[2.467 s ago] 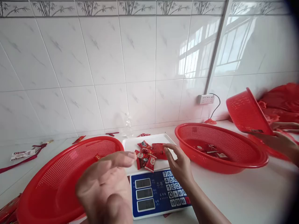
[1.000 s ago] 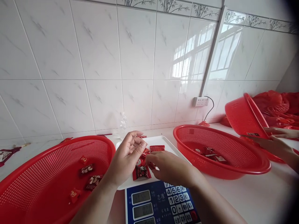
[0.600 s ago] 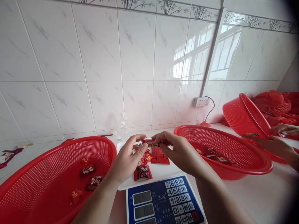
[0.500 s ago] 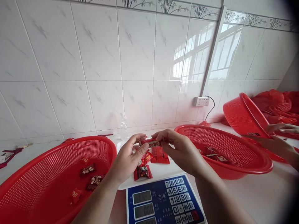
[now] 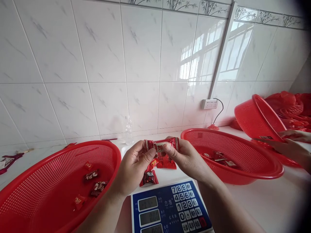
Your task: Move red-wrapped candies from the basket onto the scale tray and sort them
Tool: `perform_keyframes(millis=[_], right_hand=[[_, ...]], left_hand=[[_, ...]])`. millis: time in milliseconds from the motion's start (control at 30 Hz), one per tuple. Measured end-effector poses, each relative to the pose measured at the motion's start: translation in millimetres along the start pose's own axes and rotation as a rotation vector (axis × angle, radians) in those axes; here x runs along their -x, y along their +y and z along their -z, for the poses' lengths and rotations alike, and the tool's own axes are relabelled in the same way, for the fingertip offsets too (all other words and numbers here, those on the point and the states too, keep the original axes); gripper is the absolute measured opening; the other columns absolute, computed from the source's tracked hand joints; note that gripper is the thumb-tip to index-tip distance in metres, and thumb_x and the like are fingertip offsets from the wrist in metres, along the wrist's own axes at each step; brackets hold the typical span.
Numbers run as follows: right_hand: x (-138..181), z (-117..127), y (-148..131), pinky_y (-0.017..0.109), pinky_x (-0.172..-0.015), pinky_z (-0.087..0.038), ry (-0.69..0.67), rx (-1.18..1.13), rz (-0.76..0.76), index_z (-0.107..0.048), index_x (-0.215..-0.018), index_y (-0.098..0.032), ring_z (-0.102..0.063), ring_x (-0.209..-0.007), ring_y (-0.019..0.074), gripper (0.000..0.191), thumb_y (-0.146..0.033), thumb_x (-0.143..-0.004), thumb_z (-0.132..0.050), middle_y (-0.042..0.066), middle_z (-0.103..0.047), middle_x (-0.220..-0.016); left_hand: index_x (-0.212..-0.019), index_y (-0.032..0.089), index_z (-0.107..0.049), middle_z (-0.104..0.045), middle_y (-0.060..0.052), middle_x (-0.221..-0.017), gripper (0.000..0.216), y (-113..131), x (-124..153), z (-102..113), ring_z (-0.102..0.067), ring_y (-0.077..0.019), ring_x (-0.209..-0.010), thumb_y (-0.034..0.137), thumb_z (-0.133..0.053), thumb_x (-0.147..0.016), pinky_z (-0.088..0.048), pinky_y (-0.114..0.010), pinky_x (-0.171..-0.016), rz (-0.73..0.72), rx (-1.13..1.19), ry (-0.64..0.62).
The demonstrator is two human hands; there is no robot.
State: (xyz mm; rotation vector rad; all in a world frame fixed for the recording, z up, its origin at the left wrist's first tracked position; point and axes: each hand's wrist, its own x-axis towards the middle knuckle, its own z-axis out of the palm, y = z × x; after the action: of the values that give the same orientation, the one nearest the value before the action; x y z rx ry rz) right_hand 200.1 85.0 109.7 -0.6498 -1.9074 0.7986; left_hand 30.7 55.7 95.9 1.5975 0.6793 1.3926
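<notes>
A red wrapped candy (image 5: pixel 159 147) is pinched at its two ends, raised over a white weighing pan. My left hand (image 5: pixel 134 166) grips its left end with the thumb in front. On its right end, my right hand (image 5: pixel 188 160) presses with the thumb. Below my hands, a dark red candy (image 5: pixel 148 178) and a flat red packet (image 5: pixel 167 161) lie on the pan. The blue digital scale (image 5: pixel 170 207) stands in front of it, between my forearms, with its displays and number keys facing me.
A red basket (image 5: pixel 114 152) with several candies stands at left, another red basket (image 5: pixel 272 171) with candies at right. A clear bottle (image 5: pixel 128 131) is by the tiled wall, near a power strip (image 5: pixel 210 104). Far right, another person's hands (image 5: pixel 290 147) are at a tilted red basket (image 5: pixel 247 113).
The red candy has been lifted toward me and turned so its front shows. Both thumbs now press on its front. The other person's tilted basket has shifted slightly.
</notes>
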Motion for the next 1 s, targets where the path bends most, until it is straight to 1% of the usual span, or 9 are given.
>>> perform_keyframes(millis=[100,200,333,500,567,733,867,1000], right_hand=[[1,-7,-1,0.021,-0.057,-0.046,-0.101,-0.136,0.002,-0.060,-0.074,-0.017,-0.054,-0.062,0.0082,0.039,-0.050,-0.093,-0.049,-0.002,-0.056,-0.067],[2,-14,-1,0.022,-0.057,-0.044,-0.106,-0.241,-0.008,-0.055,-0.069,-0.018,-0.049,-0.061,0.0087,0.038,-0.049,-0.089,-0.056,-0.002,-0.050,-0.064],[2,-20,1,0.023,-0.054,-0.041,-0.111,-0.326,0.002,-0.051,-0.065,-0.018,-0.046,-0.059,0.0090,0.039,-0.049,-0.087,-0.059,-0.002,-0.047,-0.062],[2,-20,3,0.024,-0.054,-0.039,-0.114,-0.340,0.037,-0.050,-0.062,-0.019,-0.045,-0.058,0.0090,0.041,-0.049,-0.089,-0.056,-0.002,-0.047,-0.061],[1,-20,4,0.024,-0.054,-0.039,-0.118,-0.334,0.036,-0.050,-0.062,-0.019,-0.045,-0.058,0.0089,0.041,-0.049,-0.089,-0.056,-0.002,-0.047,-0.061],[0,-21,3,0.024,-0.054,-0.040,-0.129,-0.362,0.022,-0.051,-0.063,-0.018,-0.046,-0.058,0.0088,0.041,-0.049,-0.088,-0.057,-0.002,-0.047,-0.061],[-1,-21,1,0.023,-0.053,-0.042,-0.097,-0.336,-0.002,-0.054,-0.066,-0.017,-0.047,-0.056,0.0083,0.042,-0.054,-0.085,-0.060,-0.002,-0.051,-0.061],[-1,-20,2,0.023,-0.051,-0.042,-0.086,-0.287,0.012,-0.055,-0.068,-0.018,-0.049,-0.055,0.0089,0.050,-0.064,-0.087,-0.048,-0.001,-0.052,-0.060]], left_hand=[[-0.089,0.022,-0.063,-0.066,-0.001,-0.084,0.021,1,2,-1,-0.058,-0.0136,-0.079,0.038,-0.052,-0.096,-0.047,-0.027,-0.075,-0.002,0.004,-0.064],[-0.080,0.020,-0.059,-0.063,-0.001,-0.077,0.032,-1,2,0,-0.055,-0.0140,-0.073,0.044,-0.046,-0.097,-0.046,-0.028,-0.072,-0.006,-0.011,-0.134],[-0.081,0.019,-0.059,-0.060,-0.002,-0.078,0.034,-4,1,0,-0.053,-0.0143,-0.074,0.045,-0.043,-0.098,-0.045,-0.029,-0.072,-0.016,0.003,-0.179],[-0.076,0.019,-0.054,-0.050,0.000,-0.072,0.036,-4,3,1,-0.046,-0.0132,-0.071,0.046,-0.043,-0.097,-0.041,-0.026,-0.069,-0.009,-0.003,-0.175],[-0.075,0.020,-0.053,-0.049,0.001,-0.071,0.036,-3,3,0,-0.045,-0.0132,-0.071,0.046,-0.043,-0.097,-0.041,-0.026,-0.068,-0.008,0.008,-0.172],[-0.075,0.020,-0.055,-0.056,-0.001,-0.073,0.036,-3,1,-3,-0.051,-0.0138,-0.072,0.045,-0.044,-0.097,-0.045,-0.027,-0.071,0.007,0.060,-0.166],[-0.075,0.020,-0.055,-0.062,-0.003,-0.079,0.036,-4,1,-3,-0.055,-0.0141,-0.076,0.045,-0.042,-0.098,-0.045,-0.027,-0.072,0.016,0.099,-0.157],[-0.077,0.019,-0.058,-0.064,-0.003,-0.080,0.036,-6,2,-4,-0.055,-0.0135,-0.075,0.044,-0.043,-0.098,-0.045,-0.027,-0.074,0.021,0.077,-0.117]])
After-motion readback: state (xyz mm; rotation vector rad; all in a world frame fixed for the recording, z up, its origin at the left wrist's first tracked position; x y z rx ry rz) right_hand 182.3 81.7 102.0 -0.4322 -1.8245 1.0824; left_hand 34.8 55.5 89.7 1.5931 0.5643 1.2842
